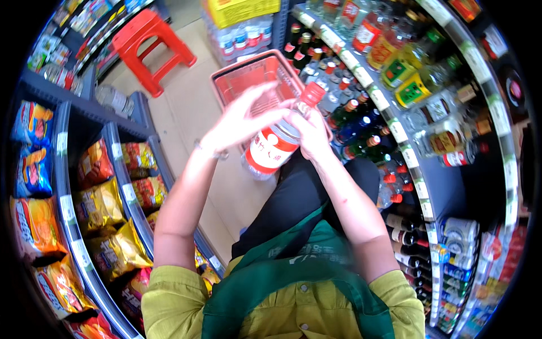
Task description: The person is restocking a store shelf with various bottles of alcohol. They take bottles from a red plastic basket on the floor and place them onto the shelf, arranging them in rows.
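A clear glass bottle [272, 151] with a red cap and a red-and-white label is tilted in front of me, its cap toward the upper right. My right hand [306, 129] wraps round its neck and shoulder just below the cap. At the bottle's left side is my left hand [240, 121], its fingers stretched out and apart; its fingertips reach the neck, but whether they touch it I cannot tell. Beyond both hands a pink-red plastic basket [221, 85] stands on the floor, partly hidden by them.
Shelves of bottles [406, 82] curve along my right, with several bottles standing low beside the basket. Bagged snacks [101, 203] fill the shelves at my left. Ahead on the tiled floor are a red stool [152, 48] and wrapped water bottles [243, 37] under a yellow box [243, 11].
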`<state>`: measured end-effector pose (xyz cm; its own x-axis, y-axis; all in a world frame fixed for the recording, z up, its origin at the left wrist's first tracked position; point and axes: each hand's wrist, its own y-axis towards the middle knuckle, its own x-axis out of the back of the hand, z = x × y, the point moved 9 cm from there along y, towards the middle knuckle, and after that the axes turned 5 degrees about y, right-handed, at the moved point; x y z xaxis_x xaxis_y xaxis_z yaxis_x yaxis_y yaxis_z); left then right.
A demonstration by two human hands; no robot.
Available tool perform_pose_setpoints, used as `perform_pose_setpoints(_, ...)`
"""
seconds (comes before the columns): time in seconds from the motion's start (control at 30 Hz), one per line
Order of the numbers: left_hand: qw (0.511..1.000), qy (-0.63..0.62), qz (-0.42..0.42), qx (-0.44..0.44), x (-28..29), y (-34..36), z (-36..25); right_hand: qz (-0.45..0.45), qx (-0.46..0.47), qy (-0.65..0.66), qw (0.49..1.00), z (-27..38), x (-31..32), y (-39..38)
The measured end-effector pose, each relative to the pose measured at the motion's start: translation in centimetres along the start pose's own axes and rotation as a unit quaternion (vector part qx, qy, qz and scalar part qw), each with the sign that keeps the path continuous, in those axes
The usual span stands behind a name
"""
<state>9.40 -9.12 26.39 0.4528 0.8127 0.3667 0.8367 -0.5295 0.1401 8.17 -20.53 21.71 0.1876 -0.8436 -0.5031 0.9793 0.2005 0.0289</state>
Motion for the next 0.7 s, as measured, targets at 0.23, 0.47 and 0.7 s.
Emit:
perform_pose_setpoints(0.23, 0.862, -0.435, 0.201, 0.167, -16.3, -7.7, -0.4, -0.139, -0.080, 0.204, 0.966, 4.7, 7.1, -8.7)
perform_pose_setpoints(0.47, 0.811, -0.495, 0.234, 0.207, -25.7, -7.8, -2.0, -0.218, -0.006, 0.166, 0.962, 8.9, 13.0, -16.8)
perform_pose_setpoints(0.7, 0.861, -0.392, 0.287, 0.151, -30.6, -5.5, -5.2, -0.296, 0.068, 0.100, 0.947, 13.3, 16.9, -22.7)
